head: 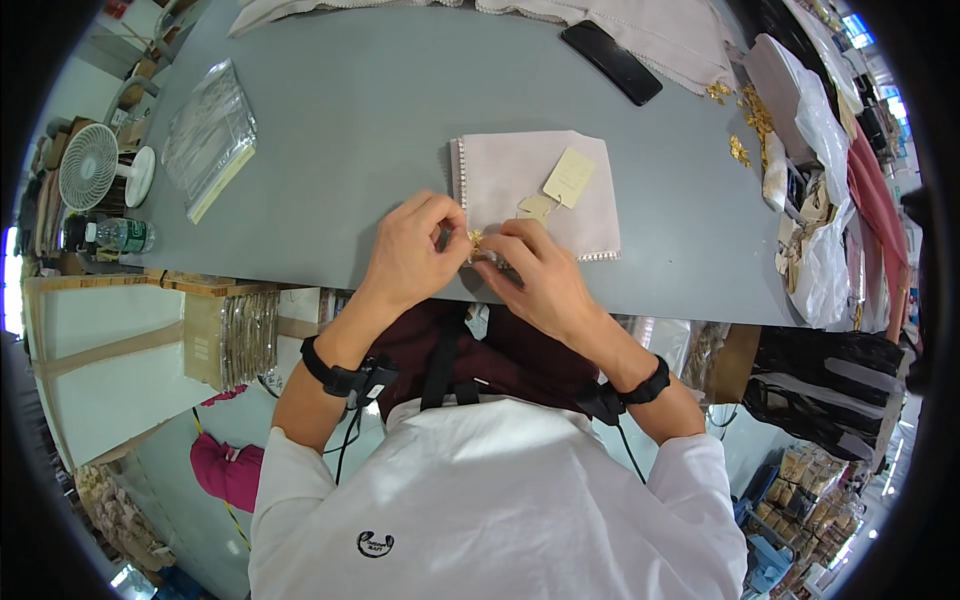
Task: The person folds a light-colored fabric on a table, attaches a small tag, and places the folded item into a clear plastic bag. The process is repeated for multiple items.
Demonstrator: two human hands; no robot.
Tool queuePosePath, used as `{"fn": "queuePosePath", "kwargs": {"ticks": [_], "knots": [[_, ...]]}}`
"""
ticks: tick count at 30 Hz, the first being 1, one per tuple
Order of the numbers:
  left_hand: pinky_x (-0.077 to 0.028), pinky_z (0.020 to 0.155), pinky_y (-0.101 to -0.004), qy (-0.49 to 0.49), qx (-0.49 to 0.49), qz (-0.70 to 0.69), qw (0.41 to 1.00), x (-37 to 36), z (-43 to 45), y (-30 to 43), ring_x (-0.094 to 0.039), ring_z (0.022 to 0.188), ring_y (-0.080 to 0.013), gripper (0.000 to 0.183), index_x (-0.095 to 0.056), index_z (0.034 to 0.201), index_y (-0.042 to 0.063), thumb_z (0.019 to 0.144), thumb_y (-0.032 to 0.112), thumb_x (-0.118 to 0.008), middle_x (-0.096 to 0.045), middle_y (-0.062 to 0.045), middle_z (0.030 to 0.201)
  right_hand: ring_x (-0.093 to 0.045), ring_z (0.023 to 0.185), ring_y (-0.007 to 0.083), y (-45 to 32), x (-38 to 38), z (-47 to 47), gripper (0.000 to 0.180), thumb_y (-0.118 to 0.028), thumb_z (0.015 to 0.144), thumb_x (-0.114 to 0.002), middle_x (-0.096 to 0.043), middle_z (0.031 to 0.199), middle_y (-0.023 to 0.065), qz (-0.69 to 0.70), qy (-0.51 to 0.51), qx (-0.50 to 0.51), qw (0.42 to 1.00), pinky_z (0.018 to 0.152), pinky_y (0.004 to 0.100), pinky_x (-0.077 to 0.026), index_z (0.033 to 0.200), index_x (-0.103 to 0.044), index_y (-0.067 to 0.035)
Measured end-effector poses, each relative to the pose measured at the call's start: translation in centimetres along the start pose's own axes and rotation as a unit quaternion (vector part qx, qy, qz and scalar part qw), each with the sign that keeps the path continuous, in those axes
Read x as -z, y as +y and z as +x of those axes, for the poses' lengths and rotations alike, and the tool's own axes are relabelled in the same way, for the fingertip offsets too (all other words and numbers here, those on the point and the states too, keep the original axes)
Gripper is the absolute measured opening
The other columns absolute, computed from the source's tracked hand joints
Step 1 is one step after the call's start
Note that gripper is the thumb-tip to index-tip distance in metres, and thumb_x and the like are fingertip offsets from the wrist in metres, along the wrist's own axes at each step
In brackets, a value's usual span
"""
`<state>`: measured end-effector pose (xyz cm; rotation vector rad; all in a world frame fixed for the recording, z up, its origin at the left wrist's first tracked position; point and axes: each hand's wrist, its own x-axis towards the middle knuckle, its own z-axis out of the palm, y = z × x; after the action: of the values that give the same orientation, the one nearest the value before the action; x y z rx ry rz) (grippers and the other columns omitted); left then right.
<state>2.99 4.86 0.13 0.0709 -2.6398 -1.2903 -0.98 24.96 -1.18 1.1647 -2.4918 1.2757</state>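
Note:
A folded pale-pink cloth [517, 169] with a beaded-looking trim lies on the grey table before me. On top of it rest a cream hang tag [569, 177] and a smaller cream tag [535, 208], joined by a thin string. My left hand [421, 244] pinches at the near left corner of the cloth, beside a small gold-coloured piece [475, 238]. From the other side, my right hand [536, 274] grips that same corner with thumb and fingers. The fingertips partly hide the gold piece and the contact between them.
A black phone [611, 62] lies at the back right, near more trimmed cloth [652, 34]. Small gold-coloured pieces [756, 112] are heaped at the right. Clear plastic bags [214, 135], a white fan [90, 166] and a bottle [124, 235] stand or lie leftward. The grey table [360, 97] ends near my waist.

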Motion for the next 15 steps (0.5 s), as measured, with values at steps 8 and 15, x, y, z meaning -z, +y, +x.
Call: {"fn": "queuePosePath", "kwargs": {"ticks": [8,15], "knots": [[-0.055,0.062,-0.0386,-0.008,-0.122,0.080,0.989,-2.7,1.1,0.1,-0.068,0.069,-0.0284,0.011,-0.064,0.090,0.008,0.083,0.006,-0.073,-0.064,-0.007,0.086,-0.072,0.079,0.0250,2.4,3.1,0.9,0.026,-0.010,0.086,-0.082,-0.070,0.105,0.0094,-0.145,0.057,-0.003,0.988,0.065,0.0358,-0.058,0.110,-0.074,-0.006],[-0.056,0.066,-0.0433,-0.058,-0.090,0.087,0.990,-2.3,0.4,0.0,-0.070,0.080,-0.0310,0.010,-0.064,0.095,0.009,0.092,0.012,-0.073,-0.063,-0.006,0.093,-0.072,0.076,0.0238,2.5,5.0,1.5,0.022,-0.007,0.090,-0.078,-0.073,0.099,0.0085,-0.158,0.097,-0.106,0.977,0.067,0.0345,-0.057,0.112,-0.076,-0.006]]}}
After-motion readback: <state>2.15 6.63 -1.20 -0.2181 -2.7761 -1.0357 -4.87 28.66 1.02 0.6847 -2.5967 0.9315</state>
